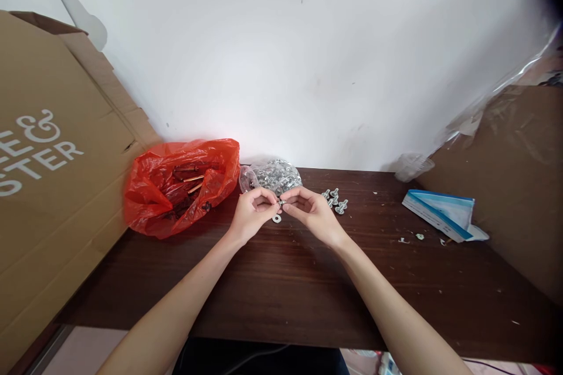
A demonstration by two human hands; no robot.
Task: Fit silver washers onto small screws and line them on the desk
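My left hand [257, 209] and my right hand [310, 209] meet above the middle of the table, thumbs and forefingers pinched. Between their fingertips they share a small silvery bolt [281, 203], partly hidden by the fingers. Just below it, a flat round washer [277, 218] lies on the wood. Several bolts with washers on them [341, 207] lie in a loose group right of my right hand. Behind both hands sits a clear plastic bag [278, 174] full of shiny metal hardware.
A red plastic bag [145, 187] holding copper-coloured and dark pieces stands left on the brown table [281, 293]. Cardboard boxes [53, 187] wall both sides. A blue-and-white packet [440, 214], crumpled clear plastic [412, 167] and scraps lie right. A white wall [281, 70] rises behind.
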